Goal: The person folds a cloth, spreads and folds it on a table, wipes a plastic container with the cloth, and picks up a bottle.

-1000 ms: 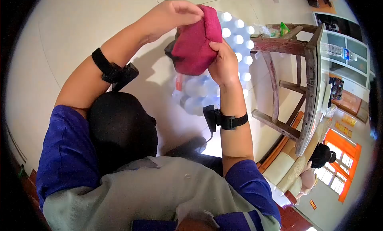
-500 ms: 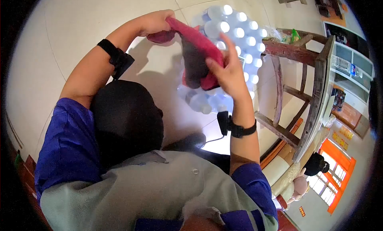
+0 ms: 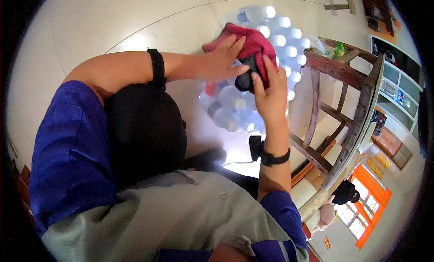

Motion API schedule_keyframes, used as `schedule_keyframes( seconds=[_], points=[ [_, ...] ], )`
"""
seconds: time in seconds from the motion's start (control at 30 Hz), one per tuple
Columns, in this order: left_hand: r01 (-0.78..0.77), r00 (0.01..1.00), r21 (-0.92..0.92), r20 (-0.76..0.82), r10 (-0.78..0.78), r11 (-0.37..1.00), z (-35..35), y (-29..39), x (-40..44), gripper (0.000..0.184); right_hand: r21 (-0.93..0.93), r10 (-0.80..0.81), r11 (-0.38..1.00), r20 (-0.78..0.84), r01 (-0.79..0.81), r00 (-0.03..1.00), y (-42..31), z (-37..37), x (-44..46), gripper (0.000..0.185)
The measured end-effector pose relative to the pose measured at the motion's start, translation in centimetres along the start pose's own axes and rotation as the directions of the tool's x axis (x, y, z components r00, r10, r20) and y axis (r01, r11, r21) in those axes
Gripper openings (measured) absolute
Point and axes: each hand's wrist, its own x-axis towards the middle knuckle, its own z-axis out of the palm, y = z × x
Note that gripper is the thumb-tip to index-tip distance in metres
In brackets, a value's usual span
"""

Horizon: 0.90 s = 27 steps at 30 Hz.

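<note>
A dark red cloth item (image 3: 257,42) with a black part (image 3: 244,81) is bunched up above a group of clear bottles with white caps (image 3: 233,97). My right hand (image 3: 271,94) grips its lower right side, thumb on the front and fingers behind the edge. On the left, my left hand (image 3: 219,62) lies against the cloth with its fingers spread and its thumb stretched toward the black part. Both wrists wear black straps with small devices.
A wooden stool or table frame (image 3: 334,67) lies on its side to the right of the bottles, with a plastic bag (image 3: 318,46) by it. Another person (image 3: 346,193) is at the lower right, near an orange-framed window (image 3: 361,203). Pale floor tiles spread at upper left.
My left hand has moved right, off the cloth's far left end and onto its middle. The cloth, stretched out between my hands before, is now bunched and folded near my right hand.
</note>
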Motion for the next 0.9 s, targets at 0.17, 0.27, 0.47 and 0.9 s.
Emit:
schedule_keyframes(
  seconds=[0.17, 0.27, 0.47, 0.9],
  points=[
    [-0.153, 0.986, 0.01, -0.07, 0.153, 0.988, -1.4, 1.7, 0.4, 0.072, 0.011, -0.023, 1.0, -0.076, 0.024, 0.997, -1.6, 1.8, -2.1, 0.041],
    [-0.241, 0.947, 0.174, -0.174, 0.271, 0.955, -2.7, 2.5, 3.8, 0.064, -0.066, -0.079, 0.996, -0.209, 0.067, 0.975, 0.7, 2.9, 0.4, 0.037],
    [-0.188, 0.95, 0.111, -0.231, 0.209, 0.976, -2.3, 0.7, 5.5, 0.05, -0.021, -0.001, 1.0, -0.187, -0.003, 0.982, 1.9, 1.8, 4.3, 0.037],
    [-0.273, 0.951, 0.184, -0.093, 0.293, 0.944, -3.5, 2.7, 2.2, 0.064, -0.021, -0.047, 0.998, 0.145, 0.051, 0.988, -1.5, -0.1, -0.8, 0.072]
  ],
)
